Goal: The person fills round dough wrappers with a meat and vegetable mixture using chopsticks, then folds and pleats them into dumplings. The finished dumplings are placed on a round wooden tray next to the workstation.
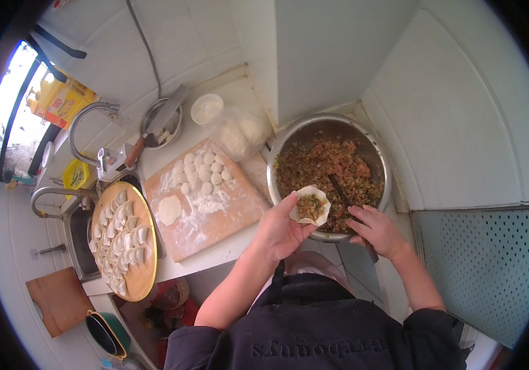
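Cupped in my left hand (280, 231) lies a round dough wrapper (323, 217), spread flat with a mound of filling (309, 206) in its middle. My right hand (377, 231) grips a dark spatula-like utensil (338, 187), whose far end rests in the chopped filling (338, 152). That filling sits in a large steel bowl (384, 185) in front of me. The wrapper is above the bowl's near rim. To the left, a floured wooden board (232, 226) carries one rolled wrapper (169, 210) and several small dough pieces (204, 173).
Formed dumplings (121, 236) cover a round tray (142, 280) over the sink (82, 240). Behind the board are bagged dough (241, 134), a bowl of flour (207, 108) and a cleaver (165, 111) lying across a metal bowl (179, 129). A faucet (77, 134) stands left; a perforated panel (486, 263) is right.
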Motion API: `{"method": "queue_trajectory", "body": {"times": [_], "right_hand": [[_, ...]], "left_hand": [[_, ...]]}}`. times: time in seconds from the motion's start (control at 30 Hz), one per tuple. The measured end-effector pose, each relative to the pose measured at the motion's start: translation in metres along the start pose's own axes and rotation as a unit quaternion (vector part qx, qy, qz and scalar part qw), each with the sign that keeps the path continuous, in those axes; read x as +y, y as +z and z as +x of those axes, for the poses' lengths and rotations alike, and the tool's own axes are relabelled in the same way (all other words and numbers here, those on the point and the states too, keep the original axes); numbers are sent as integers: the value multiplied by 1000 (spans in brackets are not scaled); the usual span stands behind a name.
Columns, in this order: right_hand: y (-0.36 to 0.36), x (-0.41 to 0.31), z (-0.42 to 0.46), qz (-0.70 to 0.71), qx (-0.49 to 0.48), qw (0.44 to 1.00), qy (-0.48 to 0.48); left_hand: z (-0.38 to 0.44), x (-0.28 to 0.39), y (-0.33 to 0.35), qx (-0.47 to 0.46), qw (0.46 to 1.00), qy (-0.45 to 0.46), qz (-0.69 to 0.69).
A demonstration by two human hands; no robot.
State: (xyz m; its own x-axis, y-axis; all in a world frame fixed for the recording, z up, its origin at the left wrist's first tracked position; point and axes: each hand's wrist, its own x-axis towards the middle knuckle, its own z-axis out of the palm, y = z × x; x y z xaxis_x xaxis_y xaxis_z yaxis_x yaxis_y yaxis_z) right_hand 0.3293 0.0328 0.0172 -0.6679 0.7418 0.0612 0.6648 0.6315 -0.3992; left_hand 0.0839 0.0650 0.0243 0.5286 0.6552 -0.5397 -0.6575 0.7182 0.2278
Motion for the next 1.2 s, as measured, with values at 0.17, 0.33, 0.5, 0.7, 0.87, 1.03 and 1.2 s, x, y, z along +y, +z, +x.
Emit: {"method": "queue_trajectory", "body": {"times": [0.17, 0.33, 0.5, 0.7, 0.87, 1.03, 1.2], "right_hand": [[-6, 4, 0, -88, -85, 992, -43], [-47, -22, 12, -148, -13, 989, -16], [-24, -51, 35, 71, 205, 974, -65], [-11, -51, 28, 75, 188, 972, -116], [-10, -53, 24, 90, 186, 970, -131], [-12, -54, 26, 160, 158, 970, -96], [-19, -47, 15, 196, 91, 975, -47]], "left_hand": [[-8, 5, 0, -34, 999, 10, 21], [-17, 4, 15, -12, 998, 29, 58], [-21, -2, 22, -24, 999, 4, 45], [-31, -26, 15, -5, 997, -63, 47], [-33, -38, 5, -5, 992, -119, 52], [-31, -42, 5, -13, 991, -119, 62], [-34, -36, 7, -15, 992, -104, 65]]}}
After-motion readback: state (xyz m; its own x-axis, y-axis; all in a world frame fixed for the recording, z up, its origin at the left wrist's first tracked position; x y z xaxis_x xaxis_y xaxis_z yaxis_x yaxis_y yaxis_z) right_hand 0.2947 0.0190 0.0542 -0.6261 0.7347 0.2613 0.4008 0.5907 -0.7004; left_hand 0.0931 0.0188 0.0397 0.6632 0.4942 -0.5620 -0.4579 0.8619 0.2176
